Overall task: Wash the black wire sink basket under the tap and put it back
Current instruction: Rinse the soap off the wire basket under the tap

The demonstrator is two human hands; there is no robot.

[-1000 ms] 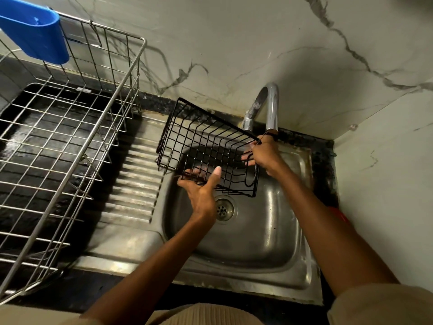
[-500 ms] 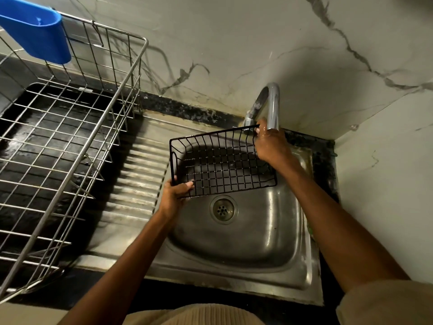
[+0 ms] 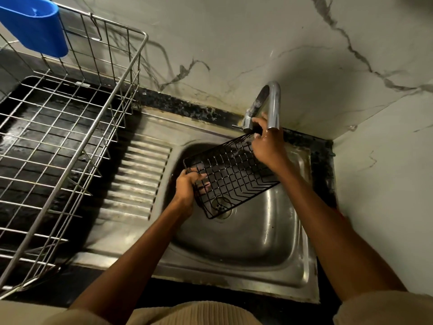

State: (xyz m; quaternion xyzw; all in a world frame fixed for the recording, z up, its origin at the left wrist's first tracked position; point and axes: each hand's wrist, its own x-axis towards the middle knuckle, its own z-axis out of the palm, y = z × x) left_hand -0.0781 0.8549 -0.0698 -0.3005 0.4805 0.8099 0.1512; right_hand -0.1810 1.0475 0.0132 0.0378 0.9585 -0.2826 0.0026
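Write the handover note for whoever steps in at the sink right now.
Left hand: grips the near-left end of the black wire basket.
Right hand: at the basket's far end under the tap spout; its grip is hidden.
Basket is tilted over the steel sink, above the drain.
Done: basket brought under the tap.
Left: finish rinsing, put it back.

A dark counter (image 3: 28,146) runs along the marble wall, and its surface looks wet and shiny. On its left part stands a large metal wire rack (image 3: 77,127), with a blue plastic cup (image 3: 35,24) hanging on its far rim. To the right a steel sink (image 3: 234,249) is set into the counter, with a ribbed draining board (image 3: 138,179) between the rack and the bowl.
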